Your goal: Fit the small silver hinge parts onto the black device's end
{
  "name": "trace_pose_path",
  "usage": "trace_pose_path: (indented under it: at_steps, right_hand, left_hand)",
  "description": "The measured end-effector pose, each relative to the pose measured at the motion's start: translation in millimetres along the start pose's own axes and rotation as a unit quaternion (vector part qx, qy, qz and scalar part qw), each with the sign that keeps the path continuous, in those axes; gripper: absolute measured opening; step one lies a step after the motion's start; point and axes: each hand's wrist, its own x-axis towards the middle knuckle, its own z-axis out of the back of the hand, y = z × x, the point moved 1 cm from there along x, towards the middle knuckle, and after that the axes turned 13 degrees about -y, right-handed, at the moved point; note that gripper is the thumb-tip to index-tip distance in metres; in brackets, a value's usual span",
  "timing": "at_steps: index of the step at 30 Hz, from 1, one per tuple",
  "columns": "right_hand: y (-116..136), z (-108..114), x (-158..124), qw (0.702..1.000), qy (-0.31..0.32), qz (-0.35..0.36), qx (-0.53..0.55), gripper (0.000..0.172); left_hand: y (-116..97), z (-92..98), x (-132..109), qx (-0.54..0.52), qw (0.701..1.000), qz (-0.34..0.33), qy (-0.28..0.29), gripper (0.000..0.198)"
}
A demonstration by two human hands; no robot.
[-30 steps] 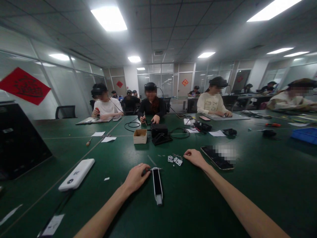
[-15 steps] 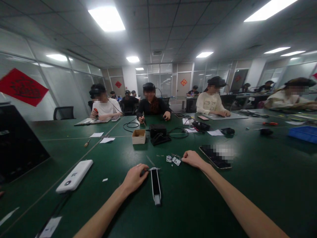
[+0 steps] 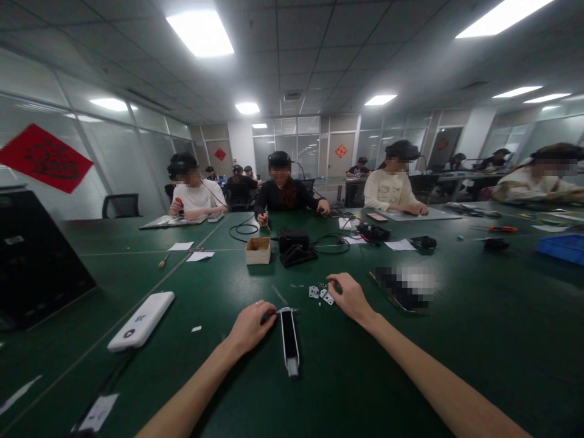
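My left hand (image 3: 252, 325) rests on the green table, thumb and fingers closed round the dark end of a slim tool (image 3: 268, 316) whose kind I cannot make out. Right beside it lies a narrow white-framed device (image 3: 289, 340) with a black middle and a grey end toward me. My right hand (image 3: 351, 298) is over small loose bits (image 3: 323, 284), too small to name, with index finger and thumb apart. Two small white plates with holes, a left plate (image 3: 314, 292) and a right plate (image 3: 326, 297), lie by its fingertips.
A phone (image 3: 401, 292) lies right of my right hand. Ahead stand a small open box (image 3: 258, 250) and a black device (image 3: 294, 246) with cables. At left are a white power bank (image 3: 141, 322) and a dark screen (image 3: 39, 261). Several people sit across the table.
My right hand has shifted slightly left over the small bits, and its index finger and thumb have parted. My left hand stays by the white-framed device. The whole view has drifted slightly.
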Motion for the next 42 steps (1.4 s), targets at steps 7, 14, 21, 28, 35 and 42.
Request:
trace_pose_path:
  at_steps: [7, 14, 21, 28, 35, 42]
  right_hand:
    - [63.8, -24.2, -22.8, 0.986, 0.101, 0.082, 0.102, 0.019]
    - [60.1, -30.6, -25.2, 0.984, 0.120, 0.080, 0.107, 0.018]
    - [58.0, -34.3, -25.5, 0.981, 0.140, 0.075, 0.108, 0.015]
    - [63.7, -28.6, -22.4, 0.980, 0.163, 0.060, 0.100, 0.013]
    - [64.8, -26.7, -22.5, 0.976, 0.166, 0.071, 0.119, 0.012]
    - [68.6, -22.4, -21.6, 0.976, 0.160, 0.077, 0.128, 0.013]
  left_hand:
    - [2.3, -3.1, -0.9, 0.002, 1.000, -0.017, -0.014, 0.021]
    - [-0.2, -2.3, 0.2, 0.010, 1.000, -0.023, -0.010, 0.019]
    - [1.5, -3.7, -0.3, 0.006, 0.999, -0.029, -0.017, 0.020]
    - [-0.5, -2.7, -0.7, -0.004, 0.999, -0.038, -0.009, 0.020]
    - [-8.4, 0.0, -1.2, 0.005, 0.999, -0.050, 0.005, 0.020]
    - [-2.2, -5.4, -1.1, -0.003, 0.998, -0.063, -0.001, 0.020]
